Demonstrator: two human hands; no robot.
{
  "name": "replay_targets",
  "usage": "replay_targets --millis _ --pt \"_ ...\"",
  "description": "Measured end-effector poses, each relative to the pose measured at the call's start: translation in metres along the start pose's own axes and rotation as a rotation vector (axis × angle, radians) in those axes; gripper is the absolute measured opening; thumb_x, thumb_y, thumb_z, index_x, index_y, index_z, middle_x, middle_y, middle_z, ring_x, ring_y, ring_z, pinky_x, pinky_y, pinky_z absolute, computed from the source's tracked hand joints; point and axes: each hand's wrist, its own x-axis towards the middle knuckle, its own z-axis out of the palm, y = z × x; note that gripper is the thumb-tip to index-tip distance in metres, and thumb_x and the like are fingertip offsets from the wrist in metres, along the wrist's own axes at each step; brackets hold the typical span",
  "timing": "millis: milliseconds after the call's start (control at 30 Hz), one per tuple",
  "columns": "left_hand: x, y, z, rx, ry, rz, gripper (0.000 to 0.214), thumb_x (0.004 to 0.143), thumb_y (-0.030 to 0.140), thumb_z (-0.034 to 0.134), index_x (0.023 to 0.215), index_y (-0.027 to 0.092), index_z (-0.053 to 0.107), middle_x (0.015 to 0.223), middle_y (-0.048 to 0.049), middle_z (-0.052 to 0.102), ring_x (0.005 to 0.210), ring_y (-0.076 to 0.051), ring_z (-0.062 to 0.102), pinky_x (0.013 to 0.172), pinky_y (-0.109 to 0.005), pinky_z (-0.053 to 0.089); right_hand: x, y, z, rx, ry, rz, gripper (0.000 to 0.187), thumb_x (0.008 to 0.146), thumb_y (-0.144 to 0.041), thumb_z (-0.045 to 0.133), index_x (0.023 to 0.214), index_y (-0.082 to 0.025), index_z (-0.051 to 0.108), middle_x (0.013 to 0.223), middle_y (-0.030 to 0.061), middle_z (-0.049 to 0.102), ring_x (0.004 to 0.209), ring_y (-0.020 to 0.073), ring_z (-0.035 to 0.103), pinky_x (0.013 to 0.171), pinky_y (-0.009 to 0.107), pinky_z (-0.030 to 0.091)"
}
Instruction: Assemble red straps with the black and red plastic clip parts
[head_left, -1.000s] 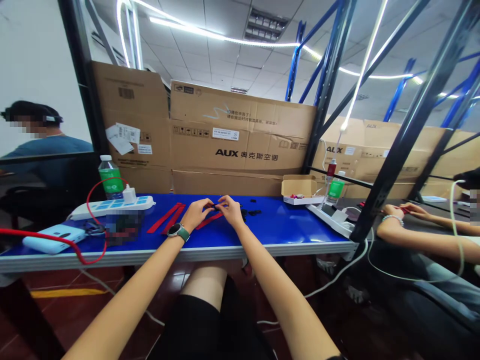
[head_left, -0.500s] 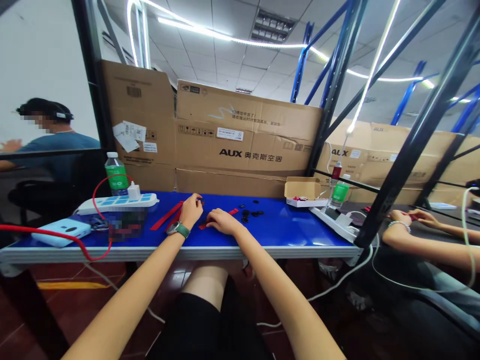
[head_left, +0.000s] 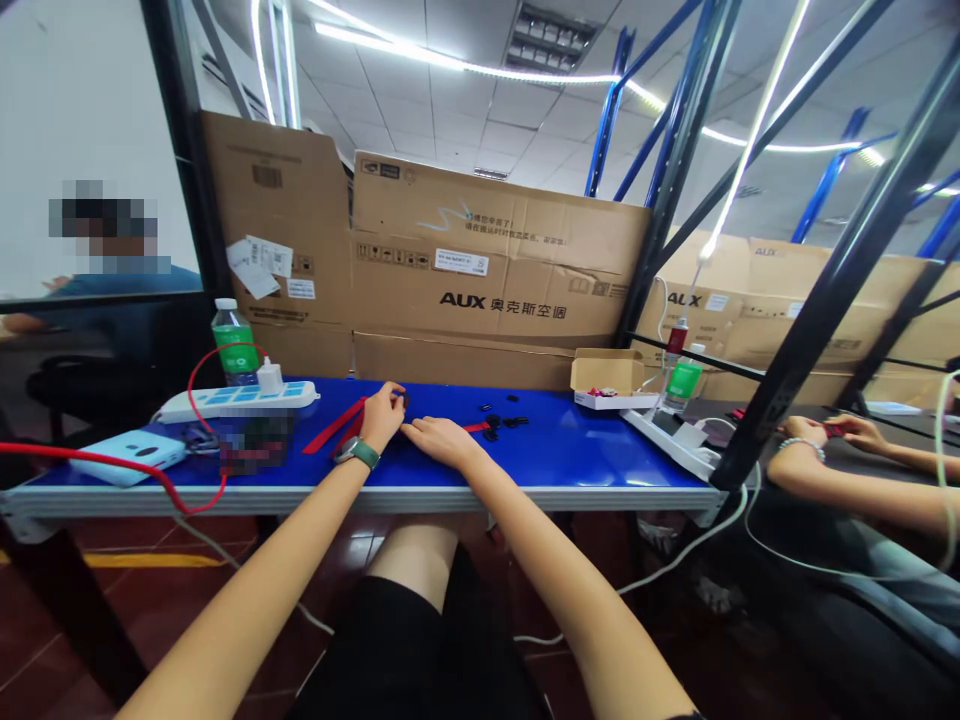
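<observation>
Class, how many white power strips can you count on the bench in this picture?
2. One white power strip lies along the left of the blue workbench; the other white power strip sits angled at its right end. More could be hidden out of view.

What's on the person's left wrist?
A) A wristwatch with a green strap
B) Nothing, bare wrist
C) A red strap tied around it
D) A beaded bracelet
A: just behind the left hand, a wristwatch with a green strap sits on the wrist.
</observation>
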Motion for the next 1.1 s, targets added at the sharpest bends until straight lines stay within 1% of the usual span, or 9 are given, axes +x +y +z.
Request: replay_targets --millis 200,333,467,600,700,800,900,967,1100 --pt "-0.001 0.002 -0.002 -0.135 -0.017 -0.012 0.02 0.086 0.019 0.055 0.104 0.018 0.065 0.084 -0.0056 0.074 0.072 -0.019 0.073 0.073 -0.029 0.057 -0.001 0.012 0.003 0.212 0.155 0.157 0.024 0.096 -0.011 0.043 0.114 -0.018 0.057 0.112 0.0092 0.065 0.104 0.0196 0.061 0.093 0.029 0.047" --pt "-0.002 0.008 -0.004 -0.16 -0.027 0.036 0.022 0.087 0.019 0.053 0.106 0.02 0.065 0.085 -0.0049 0.073 0.073 -0.018 0.073 0.072 -0.028 0.057 0.003 0.024 0.011 0.462 0.307 0.344 0.026 0.102 -0.017 0.031 0.116 -0.017 0.053 0.101 0.0067 0.068 0.095 0.0166 0.064 0.087 0.026 0.048" --pt "-0.004 0.019 -0.005 -0.209 -0.086 0.14 0.022 0.09 0.021 0.05 0.106 0.021 0.065 0.089 -0.0045 0.073 0.072 -0.017 0.071 0.071 -0.028 0.056 0.004 0.032 0.015 0.542 0.323 0.456 0.029 0.105 -0.026 0.029 0.109 -0.019 0.056 0.09 0.0039 0.069 0.085 0.0169 0.065 0.081 0.025 0.047" --pt "-0.007 0.026 -0.004 -0.222 -0.16 0.227 0.022 0.091 0.023 0.049 0.106 0.021 0.064 0.095 -0.0046 0.073 0.072 -0.017 0.07 0.073 -0.029 0.056 0.001 0.033 0.013 0.533 0.343 0.465 0.029 0.103 -0.023 0.03 0.106 -0.019 0.058 0.09 0.005 0.069 0.085 0.0178 0.064 0.081 0.026 0.048" --pt "-0.007 0.026 -0.003 -0.251 -0.199 0.228 0.022 0.091 0.024 0.049 0.107 0.021 0.063 0.096 -0.0048 0.073 0.072 -0.017 0.069 0.072 -0.03 0.056 0.0 0.032 0.011 0.557 0.379 0.42 0.025 0.1 -0.018 0.033 0.109 -0.019 0.057 0.099 0.007 0.069 0.09 0.0178 0.064 0.086 0.027 0.048" --pt "-0.007 0.024 -0.003 -0.259 -0.186 0.195 0.022 0.091 0.025 0.05 0.108 0.021 0.063 0.094 -0.0047 0.073 0.072 -0.017 0.069 0.072 -0.03 0.056 -0.001 0.031 0.012 0.626 0.39 0.38 0.022 0.098 -0.017 0.036 0.112 -0.019 0.053 0.104 0.0072 0.068 0.085 0.0164 0.065 0.085 0.028 0.05" --pt "-0.006 0.022 -0.002 -0.279 -0.159 0.188 0.02 0.091 0.027 0.052 0.106 0.02 0.064 0.092 -0.0045 0.072 0.07 -0.017 0.069 0.07 -0.029 0.056 0.001 0.03 0.015 0.695 0.403 0.387 0.021 0.098 -0.017 0.036 0.115 -0.019 0.048 0.097 0.0054 0.066 0.078 0.0164 0.064 0.08 0.029 0.05" --pt "-0.005 0.019 -0.001 -0.301 -0.142 0.198 0.02 0.091 0.027 0.053 0.105 0.02 0.064 0.091 -0.0046 0.072 0.07 -0.017 0.069 0.069 -0.028 0.056 0.002 0.032 0.018 0.693 0.435 0.388 0.018 0.097 -0.02 0.041 0.113 -0.019 0.049 0.097 0.0055 0.065 0.083 0.018 0.062 0.082 0.032 0.05" --pt "-0.002 0.013 0.002 -0.324 -0.116 0.176 0.019 0.089 0.026 0.054 0.104 0.02 0.064 0.086 -0.0037 0.07 0.066 -0.016 0.068 0.066 -0.028 0.055 0.003 0.037 0.024 0.712 0.434 0.313 0.02 0.1 -0.03 0.044 0.113 -0.019 0.056 0.111 0.0091 0.062 0.107 0.0211 0.057 0.101 0.038 0.044"
